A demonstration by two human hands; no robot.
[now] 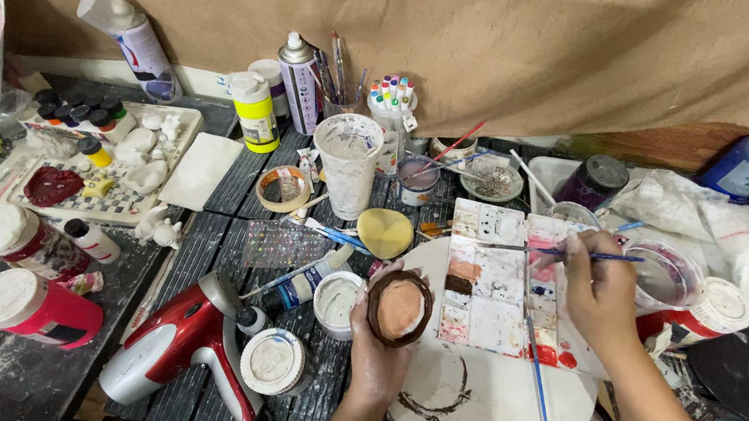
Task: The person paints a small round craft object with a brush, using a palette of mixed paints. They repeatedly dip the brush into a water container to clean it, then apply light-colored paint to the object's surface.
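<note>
Clay piece (pixel 400 308), probably brittle, cupped underneath in left hand (pixel 373 353); right hand (pixel 601 291), at three o'clock, pinches a light paintbrush (pixel 578 255) mid-handle.

The person's two bare arms come up from the bottom edge. The left arm rises almost straight, and the left hand (pixel 379 354) is turned palm up, with the fingers curled like a cup around the small round piece it holds. The thumb lies along the left side. The right arm comes in at a slant from the lower right corner. The right hand (pixel 600 293) shows its back, knuckles up. Its fingers are pinched tight on a thin brush, near the top of the hand. The two hands are apart and do not touch.
</note>
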